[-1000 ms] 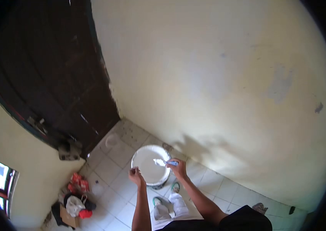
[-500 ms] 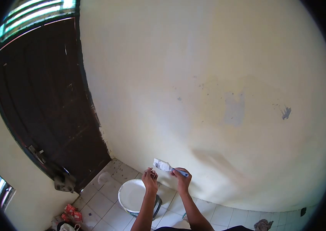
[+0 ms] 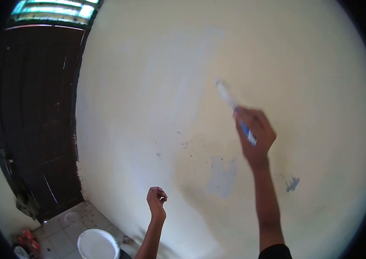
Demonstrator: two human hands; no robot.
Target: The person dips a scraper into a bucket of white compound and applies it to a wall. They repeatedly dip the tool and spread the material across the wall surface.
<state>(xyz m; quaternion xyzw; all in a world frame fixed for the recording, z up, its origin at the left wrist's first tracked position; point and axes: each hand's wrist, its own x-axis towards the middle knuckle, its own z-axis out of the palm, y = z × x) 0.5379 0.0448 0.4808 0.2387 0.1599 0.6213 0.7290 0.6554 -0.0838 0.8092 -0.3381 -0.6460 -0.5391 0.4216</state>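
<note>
My right hand (image 3: 256,131) is raised in front of the wall, fingers wrapped round the blue-and-white handle of a paintbrush (image 3: 225,92). The brush's bristles are coated white, slightly blurred, and point up and left over the pale cream wall (image 3: 312,77). Lower down and to the left, my left hand (image 3: 156,201) hovers before the wall with its fingers curled in towards the thumb and nothing showing in them. Below it on the floor stands a white bucket (image 3: 98,244) with whitish contents. A lighter whitish patch (image 3: 178,86) spreads over the wall left of the brush.
Grey patches (image 3: 222,178) and a dark grey smear (image 3: 293,184) mark the wall below the brush. A dark brown door (image 3: 36,116) fills the left side. Red packs (image 3: 28,241) lie on the tiled floor (image 3: 62,237) at the lower left.
My right hand has lifted the paintbrush from above the bucket area up and right to the wall. My left hand has separated from it and stays low. The view has tilted up.
</note>
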